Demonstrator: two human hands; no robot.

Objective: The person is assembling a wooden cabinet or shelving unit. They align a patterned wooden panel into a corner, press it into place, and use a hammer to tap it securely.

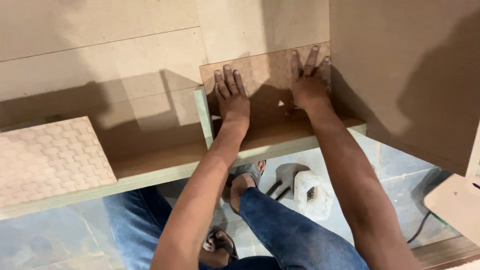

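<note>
Both hands, left hand (231, 97) and right hand (308, 82), press flat, fingers spread, holding nothing, on the woven panel (265, 72). Push evenly.

Woven-pattern panel (265, 75) partly under both hands, second patterned panel (50, 160) cut by left edge.

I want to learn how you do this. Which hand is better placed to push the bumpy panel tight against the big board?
Probably the right hand: it lies flat on the woven-pattern panel beside the tall board. The left hand presses the far edge.
</note>
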